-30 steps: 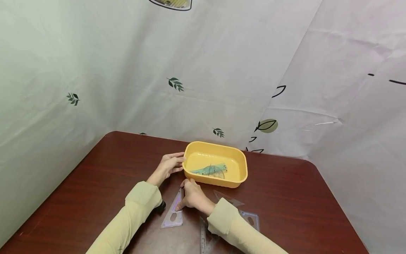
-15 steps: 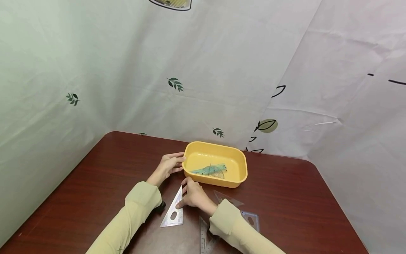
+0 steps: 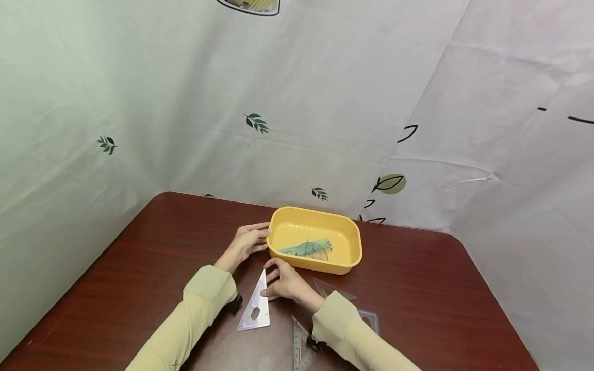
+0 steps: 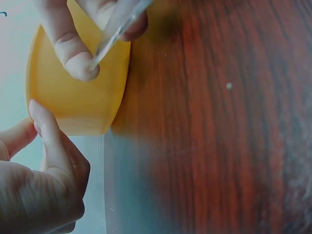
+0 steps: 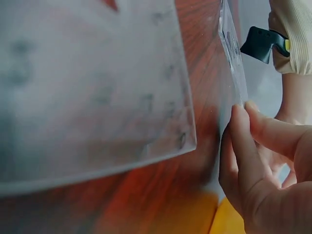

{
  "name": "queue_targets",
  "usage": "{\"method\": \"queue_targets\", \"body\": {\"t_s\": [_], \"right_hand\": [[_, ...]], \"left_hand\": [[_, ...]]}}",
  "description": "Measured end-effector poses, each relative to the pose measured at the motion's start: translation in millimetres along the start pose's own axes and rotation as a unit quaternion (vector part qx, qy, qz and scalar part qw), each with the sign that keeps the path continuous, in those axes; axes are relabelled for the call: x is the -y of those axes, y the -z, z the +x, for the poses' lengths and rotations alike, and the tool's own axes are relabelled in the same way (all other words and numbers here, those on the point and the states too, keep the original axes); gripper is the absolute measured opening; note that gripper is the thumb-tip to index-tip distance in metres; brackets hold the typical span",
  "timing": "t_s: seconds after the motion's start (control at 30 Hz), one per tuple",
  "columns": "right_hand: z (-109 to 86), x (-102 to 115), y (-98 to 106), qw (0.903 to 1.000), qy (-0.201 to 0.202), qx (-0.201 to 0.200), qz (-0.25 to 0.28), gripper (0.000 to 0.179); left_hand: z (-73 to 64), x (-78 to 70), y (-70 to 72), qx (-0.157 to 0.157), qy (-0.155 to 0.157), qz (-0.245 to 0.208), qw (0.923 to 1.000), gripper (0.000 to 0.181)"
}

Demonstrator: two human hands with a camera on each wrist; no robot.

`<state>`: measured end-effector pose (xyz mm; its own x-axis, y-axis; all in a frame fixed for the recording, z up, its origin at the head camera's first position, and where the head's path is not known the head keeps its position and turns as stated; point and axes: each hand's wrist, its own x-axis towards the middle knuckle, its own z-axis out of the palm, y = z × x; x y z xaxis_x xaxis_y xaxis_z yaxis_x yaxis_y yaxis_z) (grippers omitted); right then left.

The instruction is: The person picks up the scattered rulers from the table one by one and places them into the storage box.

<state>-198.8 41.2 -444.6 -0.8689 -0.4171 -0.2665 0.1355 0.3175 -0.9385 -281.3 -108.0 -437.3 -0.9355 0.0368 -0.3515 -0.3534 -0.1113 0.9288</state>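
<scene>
A yellow plastic bin [image 3: 350, 255] stands near the back of the table, holding a green ruler [image 3: 322, 245] and a clear protractor [image 3: 320, 255]. At its left end my left hand [image 3: 244, 242] pinches the rim between thumb and finger, as the left wrist view shows. Just in front of the bin, my right hand [image 3: 285, 282] pinches a clear set square [image 3: 254, 309] by its long side, near the narrow tip. In the right wrist view this set square [image 5: 233, 56] stands edge-on between thumb and fingertips.
More clear set squares lie around the right forearm: one [image 3: 334, 290] beyond it, a bluish one [image 3: 369, 318] to its right, one [image 3: 298, 342] at the front. The wooden table [image 3: 431, 309] meets a patterned cloth wall [image 3: 223, 165].
My right hand has come up slightly, raising and tilting the set square, which now looks brighter. My left hand and the bin have stayed in place.
</scene>
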Motion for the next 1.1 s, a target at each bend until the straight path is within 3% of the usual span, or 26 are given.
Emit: {"method": "queue_targets", "body": {"t_s": [0.2,0.5,0.77,1.1], "right_hand": [[-3.4,-1.7,2.3,0.9986,-0.011,0.016,0.049,0.052],[-13.9,5.7,12.3,0.9987,-0.021,0.042,0.020,0.032],[-28.5,5.2,28.8,0.9984,-0.002,0.049,0.029,0.036],[-40.8,11.5,64.1,0.9993,0.006,0.038,0.006,0.034]], "left_hand": [[-0.3,-0.8,1.3,0.000,0.001,0.003,1.0000,0.044],[0.4,-0.3,0.8,-0.006,-0.005,0.006,1.0000,0.044],[0.4,-1.3,0.4,-0.001,-0.005,0.007,1.0000,0.044],[1.1,0.5,0.6,-0.002,-0.003,0.008,1.0000,0.045]]}}
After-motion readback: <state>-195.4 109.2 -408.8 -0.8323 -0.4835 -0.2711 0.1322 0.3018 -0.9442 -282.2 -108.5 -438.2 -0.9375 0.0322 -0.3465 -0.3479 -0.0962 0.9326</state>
